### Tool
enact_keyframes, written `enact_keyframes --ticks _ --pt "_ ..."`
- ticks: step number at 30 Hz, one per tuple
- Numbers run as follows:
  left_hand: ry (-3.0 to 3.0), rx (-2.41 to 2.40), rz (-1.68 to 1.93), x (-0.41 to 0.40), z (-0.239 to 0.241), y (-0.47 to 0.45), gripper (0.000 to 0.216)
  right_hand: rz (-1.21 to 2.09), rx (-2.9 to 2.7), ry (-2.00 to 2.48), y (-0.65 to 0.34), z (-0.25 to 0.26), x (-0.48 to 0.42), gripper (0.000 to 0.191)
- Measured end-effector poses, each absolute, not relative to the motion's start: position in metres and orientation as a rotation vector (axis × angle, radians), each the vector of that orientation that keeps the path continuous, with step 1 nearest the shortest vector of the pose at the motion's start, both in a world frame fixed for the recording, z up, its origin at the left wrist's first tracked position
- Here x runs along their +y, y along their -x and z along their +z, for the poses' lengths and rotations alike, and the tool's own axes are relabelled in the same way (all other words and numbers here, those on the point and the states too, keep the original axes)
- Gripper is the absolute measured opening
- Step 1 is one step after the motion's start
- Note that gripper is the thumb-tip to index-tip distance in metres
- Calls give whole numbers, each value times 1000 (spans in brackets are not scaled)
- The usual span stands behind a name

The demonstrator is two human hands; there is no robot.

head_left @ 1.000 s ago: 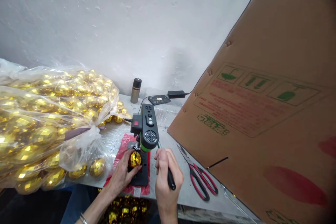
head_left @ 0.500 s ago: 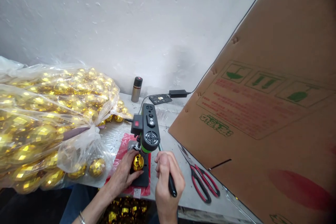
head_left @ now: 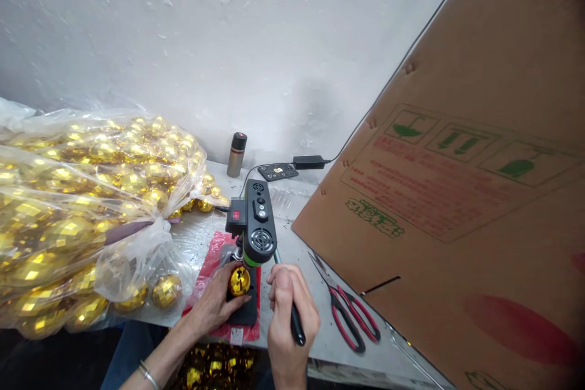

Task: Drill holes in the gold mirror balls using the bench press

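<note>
A shiny gold ball [head_left: 239, 281] rests above the black base [head_left: 247, 314] of a small bench machine [head_left: 261, 223]. My left hand [head_left: 216, 297] curls round the ball from the left, thumb in front and fingers behind. The machine's black head, with a green band at its lower end, overhangs the ball's far side. To the right of the base, my right hand [head_left: 292, 311] is wrapped round a lever with a black handle [head_left: 297, 324]. The lever's metal rod runs up beside the head. Red plastic [head_left: 214, 250] lies under the base.
Clear bags of gold mirrored balls [head_left: 64, 237] cover the left side, with more balls [head_left: 219, 367] below the table edge. Red-handled scissors [head_left: 350, 314] lie right, against a large cardboard box [head_left: 439, 195]. Behind stand a small bottle [head_left: 236, 155] and a power adapter [head_left: 308, 162].
The whole view has shifted very slightly to the left. Both hands keep their grips, and the ball stays beneath the machine's head.
</note>
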State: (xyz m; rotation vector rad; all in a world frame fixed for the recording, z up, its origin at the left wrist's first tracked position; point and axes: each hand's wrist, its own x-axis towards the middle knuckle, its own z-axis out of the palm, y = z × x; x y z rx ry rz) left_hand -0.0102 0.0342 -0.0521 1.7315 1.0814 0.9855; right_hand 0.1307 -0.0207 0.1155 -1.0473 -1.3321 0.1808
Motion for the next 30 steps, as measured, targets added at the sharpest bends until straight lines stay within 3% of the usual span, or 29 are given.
enact_keyframes --ticks 13,30 --pt "-1818 970 877 34 -51 25 66 174 -1303 1070 -128 115 -21 36" --pt "-1874 1103 939 39 -53 12 55 155 -1330 1044 -131 110 -21 36"
